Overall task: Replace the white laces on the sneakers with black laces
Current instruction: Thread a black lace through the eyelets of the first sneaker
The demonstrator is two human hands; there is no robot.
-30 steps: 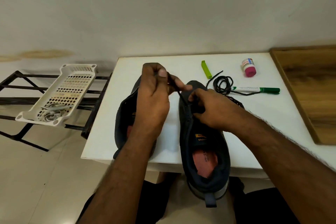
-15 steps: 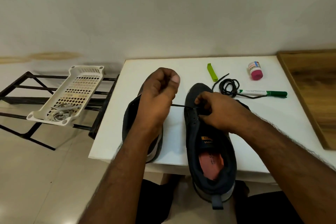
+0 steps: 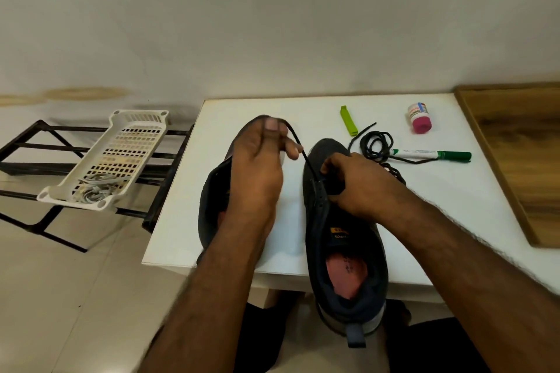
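White table point(image 3: 181, 221), frame centre: two dark sneakers point(image 3: 342, 251), coiled black lace point(image 3: 377, 145), green clip point(image 3: 348, 120), green marker point(image 3: 430, 155), pink-capped bottle point(image 3: 419, 118). Wooden board point(image 3: 521, 160) at right edge.

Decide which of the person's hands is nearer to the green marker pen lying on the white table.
Right. The right hand rests on the dark sneaker just beside the green marker pen; the left hand pinches the black lace farther away, over the other shoe.

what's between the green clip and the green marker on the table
In the head view, a coiled black lace lies between the green clip and the green marker.
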